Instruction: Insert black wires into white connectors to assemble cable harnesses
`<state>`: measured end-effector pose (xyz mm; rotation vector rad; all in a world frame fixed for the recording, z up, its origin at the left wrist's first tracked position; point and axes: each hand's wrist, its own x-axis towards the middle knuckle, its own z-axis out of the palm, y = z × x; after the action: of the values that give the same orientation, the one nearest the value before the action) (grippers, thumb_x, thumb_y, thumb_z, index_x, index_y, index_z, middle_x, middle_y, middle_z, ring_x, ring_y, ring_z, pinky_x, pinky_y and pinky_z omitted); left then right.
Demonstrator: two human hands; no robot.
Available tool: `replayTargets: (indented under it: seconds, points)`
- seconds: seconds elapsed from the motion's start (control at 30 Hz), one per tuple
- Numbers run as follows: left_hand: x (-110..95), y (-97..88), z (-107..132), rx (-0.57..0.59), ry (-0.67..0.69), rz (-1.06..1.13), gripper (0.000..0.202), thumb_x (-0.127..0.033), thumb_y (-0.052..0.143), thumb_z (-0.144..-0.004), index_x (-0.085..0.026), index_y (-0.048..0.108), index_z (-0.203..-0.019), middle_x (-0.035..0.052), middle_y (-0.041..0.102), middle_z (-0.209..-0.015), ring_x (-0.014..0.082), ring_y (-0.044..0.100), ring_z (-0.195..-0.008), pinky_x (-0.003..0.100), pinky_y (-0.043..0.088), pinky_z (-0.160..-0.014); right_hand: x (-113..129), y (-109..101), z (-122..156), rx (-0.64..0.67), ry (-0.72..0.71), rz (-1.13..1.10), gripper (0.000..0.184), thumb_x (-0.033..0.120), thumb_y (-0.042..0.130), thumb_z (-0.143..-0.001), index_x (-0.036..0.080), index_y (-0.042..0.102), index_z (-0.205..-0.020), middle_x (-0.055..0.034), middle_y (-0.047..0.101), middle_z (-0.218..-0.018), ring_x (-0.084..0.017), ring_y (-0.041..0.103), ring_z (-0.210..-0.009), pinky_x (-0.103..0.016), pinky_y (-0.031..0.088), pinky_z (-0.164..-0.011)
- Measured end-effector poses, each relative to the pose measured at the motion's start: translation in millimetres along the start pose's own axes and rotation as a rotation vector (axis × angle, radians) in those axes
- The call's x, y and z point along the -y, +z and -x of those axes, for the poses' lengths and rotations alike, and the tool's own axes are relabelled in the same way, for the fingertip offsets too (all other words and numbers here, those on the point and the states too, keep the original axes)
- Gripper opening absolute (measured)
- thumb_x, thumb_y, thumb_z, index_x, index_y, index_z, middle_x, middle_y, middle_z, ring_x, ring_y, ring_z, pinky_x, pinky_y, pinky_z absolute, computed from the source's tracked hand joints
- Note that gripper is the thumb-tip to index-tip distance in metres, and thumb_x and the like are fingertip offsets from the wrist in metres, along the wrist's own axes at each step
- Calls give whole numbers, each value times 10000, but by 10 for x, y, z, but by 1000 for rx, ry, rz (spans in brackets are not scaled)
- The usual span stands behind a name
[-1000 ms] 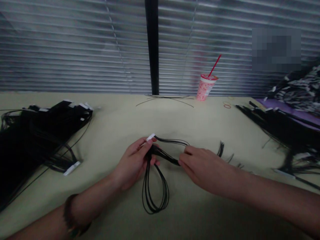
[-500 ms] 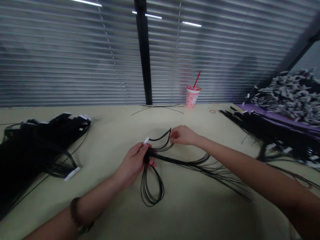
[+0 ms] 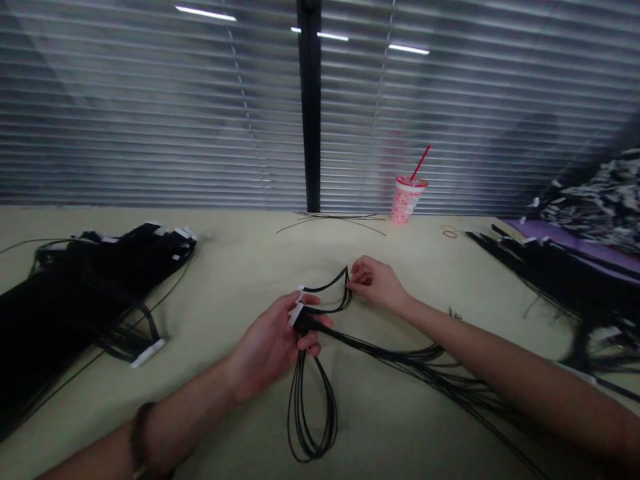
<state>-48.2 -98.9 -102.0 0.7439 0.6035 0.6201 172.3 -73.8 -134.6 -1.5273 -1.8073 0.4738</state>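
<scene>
The left grip [image 3: 270,343] is clamped on a bundle of thin black wires [image 3: 360,343], with a small white plastic connector [image 3: 296,314] at its end lying against the fingers. A second small white connector [image 3: 301,291] sits just above it at the same grip. Below the left grip, part of the bundle hangs in a long narrow black wire loop [image 3: 334,407]. From the left grip the loose lengths run out rightward, passing under the right forearm.

The right grip [image 3: 377,283] is to the right of the left one and slightly farther forward, its fingers curled at the bend of a shorter black wire loop [image 3: 325,288] that reaches across from the left grip; whether they are clamped on the wire, I cannot tell.

Well left of the left grip, a dark heap of black wire harnesses with white connectors [image 3: 107,267] lies on the pale, smooth surface [image 3: 225,267]. Well right of the right grip is another spread of black wires [image 3: 545,263]. Beyond both grips are a few loose thin black wires [image 3: 340,217] and a pink-patterned cup with a red straw [image 3: 406,201].
</scene>
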Motion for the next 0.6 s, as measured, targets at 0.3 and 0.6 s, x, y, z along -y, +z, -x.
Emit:
replayTargets:
  seconds: [0.3, 0.6]
  points:
    - [67, 27, -7, -166, 133, -51, 204, -352, 473, -817, -149, 467, -835, 68, 638, -755, 20, 316, -383, 211, 403, -467, 705, -213, 367, 68, -214, 152, 79, 182, 542, -716, 149, 546, -644, 21, 559, -586, -64, 466, -516, -181, 331, -503]
    - [88, 64, 51, -170, 69, -44, 213, -394, 453, -818, -184, 486, -835, -92, 338, -332, 65, 310, -351, 177, 347, -427, 880, 244, 714, 273, 93, -584, 235, 261, 415, -862, 142, 601, -782, -23, 629, -743, -93, 539, -636, -204, 408, -573]
